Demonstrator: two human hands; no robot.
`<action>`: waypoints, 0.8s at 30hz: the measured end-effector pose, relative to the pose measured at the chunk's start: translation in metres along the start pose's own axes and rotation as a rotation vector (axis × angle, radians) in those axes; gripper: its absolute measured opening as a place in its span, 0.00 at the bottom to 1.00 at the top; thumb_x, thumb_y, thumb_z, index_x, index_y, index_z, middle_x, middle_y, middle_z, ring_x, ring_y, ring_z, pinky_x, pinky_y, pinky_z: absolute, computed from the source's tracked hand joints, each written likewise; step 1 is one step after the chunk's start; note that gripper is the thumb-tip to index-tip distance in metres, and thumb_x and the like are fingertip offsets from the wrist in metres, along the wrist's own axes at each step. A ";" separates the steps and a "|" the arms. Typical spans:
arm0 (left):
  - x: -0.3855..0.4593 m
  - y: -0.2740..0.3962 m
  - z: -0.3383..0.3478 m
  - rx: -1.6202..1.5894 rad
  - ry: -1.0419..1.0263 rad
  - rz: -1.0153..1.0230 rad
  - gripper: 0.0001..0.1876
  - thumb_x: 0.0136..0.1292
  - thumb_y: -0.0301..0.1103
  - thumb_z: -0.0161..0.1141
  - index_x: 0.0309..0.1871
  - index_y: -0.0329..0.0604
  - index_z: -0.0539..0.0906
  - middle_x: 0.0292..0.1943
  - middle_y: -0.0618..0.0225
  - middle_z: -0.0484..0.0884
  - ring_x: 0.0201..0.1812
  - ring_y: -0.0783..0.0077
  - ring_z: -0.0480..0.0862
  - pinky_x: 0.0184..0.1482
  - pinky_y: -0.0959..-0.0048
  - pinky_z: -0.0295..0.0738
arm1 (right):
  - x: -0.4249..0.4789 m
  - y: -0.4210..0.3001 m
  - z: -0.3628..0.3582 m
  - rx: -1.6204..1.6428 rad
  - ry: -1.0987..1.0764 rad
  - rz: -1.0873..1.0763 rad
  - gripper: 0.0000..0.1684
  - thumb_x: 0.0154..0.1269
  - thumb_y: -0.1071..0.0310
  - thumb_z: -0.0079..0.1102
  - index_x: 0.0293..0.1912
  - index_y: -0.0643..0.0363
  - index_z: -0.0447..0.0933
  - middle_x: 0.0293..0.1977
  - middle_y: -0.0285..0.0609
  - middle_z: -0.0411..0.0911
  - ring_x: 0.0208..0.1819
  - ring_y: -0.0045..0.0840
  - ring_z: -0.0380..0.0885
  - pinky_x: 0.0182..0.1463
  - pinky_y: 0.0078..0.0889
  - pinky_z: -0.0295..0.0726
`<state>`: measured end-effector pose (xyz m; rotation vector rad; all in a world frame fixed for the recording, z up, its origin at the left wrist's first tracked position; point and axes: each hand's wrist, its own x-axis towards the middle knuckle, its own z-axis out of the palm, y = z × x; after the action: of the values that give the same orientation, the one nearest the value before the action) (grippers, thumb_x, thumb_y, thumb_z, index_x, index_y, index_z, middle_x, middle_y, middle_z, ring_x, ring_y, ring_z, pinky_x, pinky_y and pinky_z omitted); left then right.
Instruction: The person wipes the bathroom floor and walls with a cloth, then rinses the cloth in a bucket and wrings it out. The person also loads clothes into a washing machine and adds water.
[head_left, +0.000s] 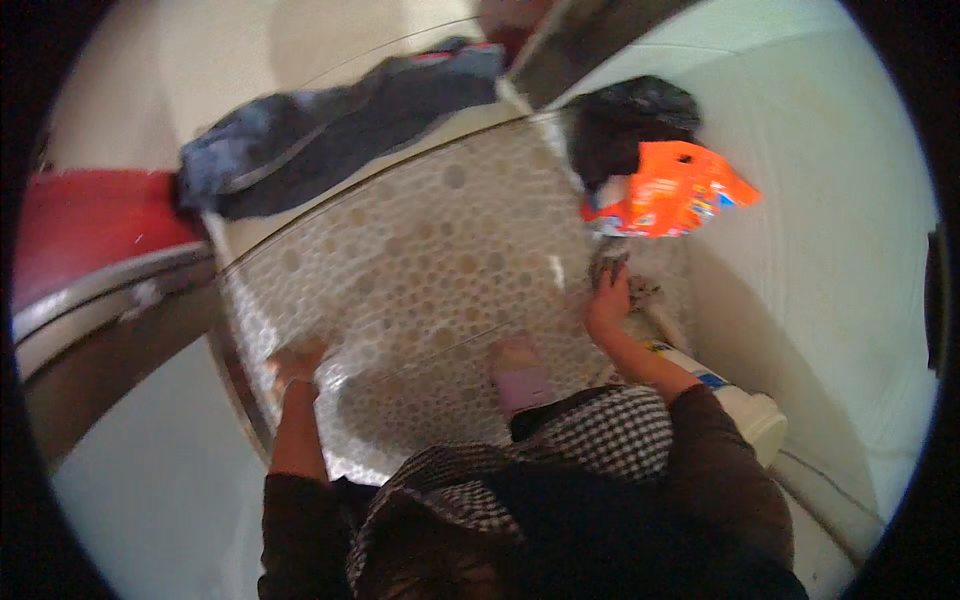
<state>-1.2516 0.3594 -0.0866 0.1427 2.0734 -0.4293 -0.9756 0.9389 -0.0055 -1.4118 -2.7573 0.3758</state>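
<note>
My left hand (298, 358) is low over the pebble-patterned floor (420, 255), near its left edge. It is blurred, and I cannot tell whether it holds anything. My right hand (609, 304) reaches down by the right wall, just below an orange plastic packet (679, 191). Around its fingertips is a greyish, blurred patch; whether the hand grips something there is unclear. A small dark, speckled thing (645, 292) lies right beside this hand. Under my right forearm lies a white container (757, 424) with a blue and yellow label, partly hidden by the arm.
A dark cloth (337, 142) lies along the raised sill at the far side. A black plastic bag (637, 124) sits behind the packet by the door frame (577, 45). To the left is a red surface (105, 232). My foot in a pink slipper (519, 375) stands mid-floor.
</note>
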 end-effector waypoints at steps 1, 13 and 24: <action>-0.023 -0.022 0.000 0.120 0.002 0.014 0.47 0.55 0.70 0.46 0.73 0.51 0.54 0.72 0.65 0.52 0.70 0.56 0.57 0.65 0.45 0.54 | -0.013 -0.045 -0.019 -0.082 -0.138 -0.080 0.28 0.57 0.71 0.55 0.60 0.59 0.67 0.67 0.53 0.55 0.64 0.48 0.61 0.63 0.48 0.63; -0.141 0.028 -0.020 -0.249 0.165 -0.035 0.73 0.39 0.59 0.74 0.71 0.52 0.23 0.74 0.53 0.34 0.71 0.36 0.44 0.61 0.49 0.66 | 0.088 -0.218 -0.020 -0.180 -0.251 -1.497 0.32 0.55 0.61 0.59 0.62 0.41 0.67 0.66 0.33 0.59 0.68 0.38 0.56 0.64 0.50 0.62; -0.160 0.032 -0.018 -0.167 0.257 -0.169 0.72 0.35 0.53 0.78 0.72 0.69 0.28 0.71 0.36 0.30 0.66 0.21 0.49 0.56 0.45 0.72 | -0.151 -0.250 0.007 -0.115 -1.028 -1.852 0.16 0.63 0.67 0.49 0.51 0.53 0.70 0.51 0.46 0.69 0.57 0.41 0.68 0.64 0.55 0.60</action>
<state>-1.1747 0.4072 0.0503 -0.0821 2.3745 -0.3517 -1.0860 0.6758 0.0563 1.9737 -3.0870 0.7855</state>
